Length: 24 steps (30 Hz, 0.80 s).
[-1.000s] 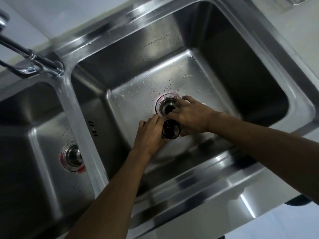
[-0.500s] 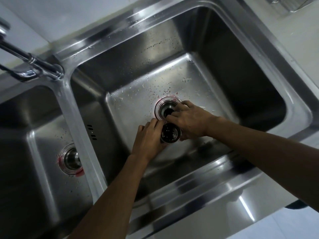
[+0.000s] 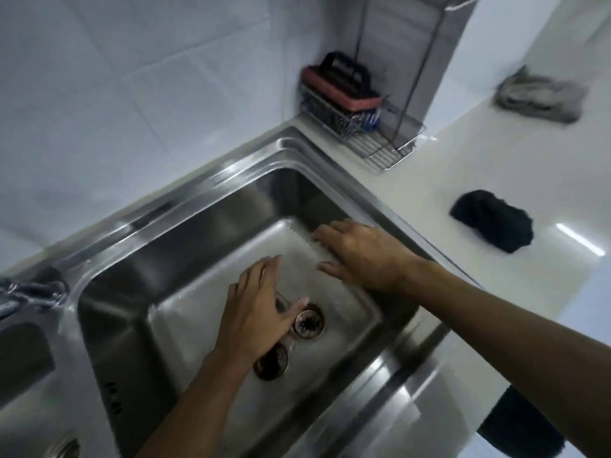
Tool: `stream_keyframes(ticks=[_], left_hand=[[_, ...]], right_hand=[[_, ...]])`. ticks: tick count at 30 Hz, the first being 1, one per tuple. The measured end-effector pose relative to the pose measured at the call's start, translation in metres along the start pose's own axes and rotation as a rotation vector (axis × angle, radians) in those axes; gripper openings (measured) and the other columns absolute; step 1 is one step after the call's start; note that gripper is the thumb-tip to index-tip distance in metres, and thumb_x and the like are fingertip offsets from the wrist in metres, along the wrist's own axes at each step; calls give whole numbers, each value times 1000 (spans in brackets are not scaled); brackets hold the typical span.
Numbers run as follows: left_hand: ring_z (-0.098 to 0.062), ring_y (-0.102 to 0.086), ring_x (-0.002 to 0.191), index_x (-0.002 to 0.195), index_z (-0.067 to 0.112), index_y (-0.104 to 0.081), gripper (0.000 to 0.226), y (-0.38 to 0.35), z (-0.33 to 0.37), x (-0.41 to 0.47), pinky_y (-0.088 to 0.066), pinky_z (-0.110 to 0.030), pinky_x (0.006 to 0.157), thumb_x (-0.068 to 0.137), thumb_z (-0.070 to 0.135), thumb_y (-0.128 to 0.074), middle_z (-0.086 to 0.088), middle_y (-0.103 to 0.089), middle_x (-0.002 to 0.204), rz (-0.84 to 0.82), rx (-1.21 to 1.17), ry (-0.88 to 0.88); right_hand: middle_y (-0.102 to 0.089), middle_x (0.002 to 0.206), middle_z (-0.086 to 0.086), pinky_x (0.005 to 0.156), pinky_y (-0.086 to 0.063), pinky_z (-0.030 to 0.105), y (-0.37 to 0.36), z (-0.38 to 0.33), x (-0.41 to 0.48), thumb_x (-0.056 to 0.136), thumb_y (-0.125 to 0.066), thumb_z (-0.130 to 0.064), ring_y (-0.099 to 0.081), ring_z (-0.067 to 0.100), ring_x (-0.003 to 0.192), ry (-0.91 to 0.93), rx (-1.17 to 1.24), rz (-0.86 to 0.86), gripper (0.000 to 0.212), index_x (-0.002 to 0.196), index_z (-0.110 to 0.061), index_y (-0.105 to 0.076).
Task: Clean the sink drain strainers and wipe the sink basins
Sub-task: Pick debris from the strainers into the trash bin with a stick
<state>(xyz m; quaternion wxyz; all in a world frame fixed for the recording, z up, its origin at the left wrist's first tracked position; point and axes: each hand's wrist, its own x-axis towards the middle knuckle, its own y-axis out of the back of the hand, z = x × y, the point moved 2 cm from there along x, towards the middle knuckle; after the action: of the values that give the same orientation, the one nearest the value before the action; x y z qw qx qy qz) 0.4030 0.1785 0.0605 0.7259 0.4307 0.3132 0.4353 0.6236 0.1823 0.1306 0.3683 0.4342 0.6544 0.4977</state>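
Observation:
The right sink basin fills the middle of the head view. Its drain opening shows a ring of dark holes. My left hand lies just left of the drain, with the dark drain strainer under the palm and the thumb round it; the strainer's round open end sticks out below the hand. My right hand hovers over the basin's far right corner, fingers spread and holding nothing. The picture is blurred by motion.
On the white counter to the right lie a black scrub pad and a grey rag. A wire rack with a red-and-black brush stands in the corner. The faucet and the left basin's drain are at the left edge.
The view has swung up and to the right. My right hand has let go of the strainer and moved right toward the basin wall. My left hand keeps the strainer beside the drain.

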Motion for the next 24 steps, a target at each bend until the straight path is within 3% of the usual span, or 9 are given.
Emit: stream_keyframes(ticks=[6, 9, 11, 15, 19, 24], left_hand=[[-23, -35, 149, 160, 24, -27, 90, 3, 105, 78, -36, -45, 117, 90, 76, -49, -3, -32, 165, 109, 19, -167], [-24, -29, 153, 162, 26, -19, 93, -2, 143, 108, -33, -50, 121, 90, 75, -52, -4, -24, 168, 91, -1, -213], [-24, -27, 154, 162, 26, -18, 94, -6, 159, 125, -32, -50, 121, 90, 74, -54, -4, -22, 168, 94, 9, -221], [-27, -24, 155, 162, 26, -18, 95, -13, 169, 146, -29, -49, 123, 90, 74, -55, -6, -19, 170, 93, 29, -184], [-27, -23, 155, 163, 24, -20, 94, -19, 157, 147, -27, -48, 122, 91, 77, -48, -7, -18, 170, 103, 29, -158], [-26, -19, 157, 164, 25, -18, 96, -19, 142, 138, -24, -49, 124, 88, 84, -32, -7, -15, 171, 56, 16, -108]], right_hand=[[-64, 116, 0, 79, -56, 37, 73, 62, -25, 94, -61, -42, -64, 19, 101, -148, -10, 212, 40, 128, -23, -53], [-67, 114, -1, 68, -47, 22, 93, 91, -32, 93, -67, -39, -65, 13, 93, -181, -75, 275, 41, 127, -21, -56], [-68, 109, -2, 61, -40, 21, 99, 110, -34, 90, -71, -37, -65, 12, 85, -205, -122, 321, 42, 127, -21, -57], [-66, 110, 2, 55, -33, 22, 98, 140, -24, 88, -73, -38, -66, 23, 86, -225, -190, 344, 59, 138, -21, -47], [-59, 122, 6, 63, -52, 35, 84, 158, -1, 96, -62, -45, -66, 27, 95, -168, -246, 291, 66, 152, -27, -32], [-58, 106, 8, 50, -27, 21, 69, 160, 15, 100, -51, -49, -51, 19, 75, -113, -329, 289, 57, 151, -26, -38]])
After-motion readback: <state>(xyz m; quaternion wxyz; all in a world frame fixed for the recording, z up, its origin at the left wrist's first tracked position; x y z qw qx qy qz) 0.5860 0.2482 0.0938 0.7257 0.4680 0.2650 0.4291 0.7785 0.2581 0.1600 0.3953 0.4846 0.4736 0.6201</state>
